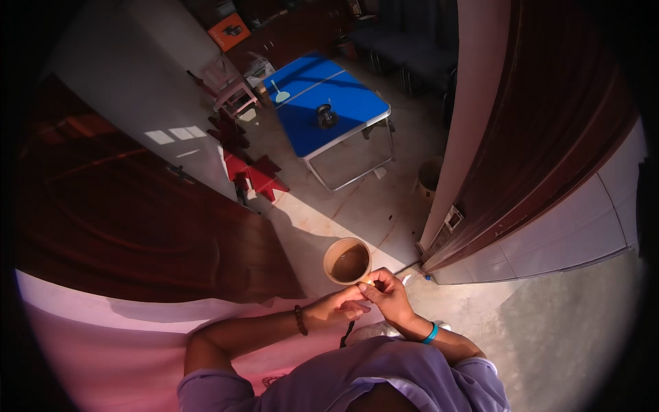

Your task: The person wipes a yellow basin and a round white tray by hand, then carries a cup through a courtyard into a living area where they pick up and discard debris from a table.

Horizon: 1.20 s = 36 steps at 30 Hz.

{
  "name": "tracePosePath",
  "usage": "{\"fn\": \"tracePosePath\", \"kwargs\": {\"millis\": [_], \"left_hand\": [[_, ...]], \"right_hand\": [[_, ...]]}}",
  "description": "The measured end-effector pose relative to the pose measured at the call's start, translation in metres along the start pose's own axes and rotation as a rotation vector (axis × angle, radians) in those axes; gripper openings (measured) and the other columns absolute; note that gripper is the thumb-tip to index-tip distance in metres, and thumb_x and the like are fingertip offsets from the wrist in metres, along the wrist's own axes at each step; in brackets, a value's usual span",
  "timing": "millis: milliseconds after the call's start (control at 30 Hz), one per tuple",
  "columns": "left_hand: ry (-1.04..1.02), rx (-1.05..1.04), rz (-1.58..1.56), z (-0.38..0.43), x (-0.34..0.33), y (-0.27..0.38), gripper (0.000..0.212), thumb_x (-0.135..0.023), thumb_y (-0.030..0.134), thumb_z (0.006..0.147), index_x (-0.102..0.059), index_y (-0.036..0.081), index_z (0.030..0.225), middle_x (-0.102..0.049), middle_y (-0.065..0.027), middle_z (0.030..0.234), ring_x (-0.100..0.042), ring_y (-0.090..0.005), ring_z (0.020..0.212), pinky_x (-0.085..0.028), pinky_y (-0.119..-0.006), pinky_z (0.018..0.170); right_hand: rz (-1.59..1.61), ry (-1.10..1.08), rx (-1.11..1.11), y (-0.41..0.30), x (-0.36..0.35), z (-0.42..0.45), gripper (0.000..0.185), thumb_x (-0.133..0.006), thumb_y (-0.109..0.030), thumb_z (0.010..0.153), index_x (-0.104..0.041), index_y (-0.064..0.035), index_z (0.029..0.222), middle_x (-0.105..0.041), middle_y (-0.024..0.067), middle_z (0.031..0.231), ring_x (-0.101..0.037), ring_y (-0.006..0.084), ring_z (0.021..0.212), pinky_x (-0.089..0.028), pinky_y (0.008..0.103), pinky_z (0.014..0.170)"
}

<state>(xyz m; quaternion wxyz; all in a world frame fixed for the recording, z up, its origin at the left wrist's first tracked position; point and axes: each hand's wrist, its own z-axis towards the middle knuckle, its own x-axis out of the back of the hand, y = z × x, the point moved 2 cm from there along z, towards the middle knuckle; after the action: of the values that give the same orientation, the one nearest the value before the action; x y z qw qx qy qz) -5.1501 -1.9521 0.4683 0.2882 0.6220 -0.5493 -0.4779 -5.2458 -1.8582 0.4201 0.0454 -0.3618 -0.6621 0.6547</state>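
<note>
A round cup point(347, 261) with a pale rim and brown contents or a brown inside is held out in front of me. My right hand point(387, 296) grips it at the near side, by what looks like its handle; a turquoise band is on that wrist. My left hand point(341, 304), with a beaded bracelet at the wrist, touches my right fingers just below the cup. Its fingers are partly curled, and whether it also holds the handle is hard to see.
Beyond the doorway stands a blue folding table point(329, 103) with a glass pot point(327, 116) and a pale green scoop-like object point(282, 96). Red stools point(265, 177) and a pink chair point(232, 90) are at its left. A dark wooden door point(154, 226) and the door frame point(494, 154) flank the opening.
</note>
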Motion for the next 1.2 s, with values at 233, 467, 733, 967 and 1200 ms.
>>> {"fn": "tracePosePath", "kwargs": {"millis": [233, 467, 733, 967, 1200], "left_hand": [[-0.026, -0.022, 0.003, -0.009, -0.007, -0.012, 0.059, -0.044, 0.006, 0.081, -0.006, 0.012, 0.127, -0.044, -0.015, 0.107, -0.047, -0.0154, 0.093, -0.041, -0.027, 0.076], [-0.182, -0.015, 0.158, 0.05, -0.059, -0.023, 0.044, -0.043, 0.006, 0.081, -0.022, 0.004, 0.12, -0.049, -0.0095, 0.096, -0.049, -0.014, 0.09, -0.043, -0.026, 0.072], [-0.423, 0.123, 0.18, 0.15, -0.212, -0.005, 0.036, -0.04, 0.006, 0.081, -0.034, 0.002, 0.116, -0.049, -0.0071, 0.1, -0.05, -0.0127, 0.089, -0.042, -0.024, 0.072], [-0.746, 0.109, 0.248, 0.246, -0.361, -0.012, 0.03, -0.041, 0.004, 0.081, -0.039, 0.0, 0.11, -0.05, -0.0064, 0.095, -0.05, -0.0117, 0.084, -0.042, -0.024, 0.072], [-1.077, 0.201, 0.3, 0.329, -0.487, -0.028, 0.03, -0.045, 0.006, 0.08, -0.042, 0.0, 0.109, -0.052, -0.0057, 0.093, -0.05, -0.0105, 0.081, -0.043, -0.023, 0.07]], "right_hand": [[0.068, 0.047, -0.095, 0.007, -0.003, -0.013, 0.007, -0.054, -0.004, 0.076, -0.048, -0.0025, 0.08, -0.05, -0.0009, 0.071, -0.046, 0.0051, 0.064, -0.038, 0.0173, 0.056], [0.167, 0.252, -0.104, -0.023, 0.056, -0.071, 0.01, -0.056, -0.006, 0.075, -0.048, -0.0027, 0.08, -0.052, 0.0008, 0.067, -0.047, 0.0046, 0.058, -0.038, 0.0169, 0.049], [0.164, 0.668, 0.097, -0.082, 0.165, -0.203, 0.011, -0.054, -0.007, 0.076, -0.044, -0.0027, 0.078, -0.048, 0.0008, 0.067, -0.047, 0.005, 0.057, -0.039, 0.0176, 0.048], [0.203, 1.177, 0.4, -0.114, 0.256, -0.318, 0.012, -0.056, -0.008, 0.073, -0.046, -0.0024, 0.073, -0.046, 0.0013, 0.074, -0.047, 0.0044, 0.059, -0.04, 0.0183, 0.048], [0.302, 1.55, 0.589, -0.137, 0.328, -0.399, 0.011, -0.054, -0.009, 0.075, -0.046, -0.0025, 0.078, -0.05, 0.002, 0.068, -0.047, 0.0053, 0.058, -0.04, 0.0173, 0.049]]}}
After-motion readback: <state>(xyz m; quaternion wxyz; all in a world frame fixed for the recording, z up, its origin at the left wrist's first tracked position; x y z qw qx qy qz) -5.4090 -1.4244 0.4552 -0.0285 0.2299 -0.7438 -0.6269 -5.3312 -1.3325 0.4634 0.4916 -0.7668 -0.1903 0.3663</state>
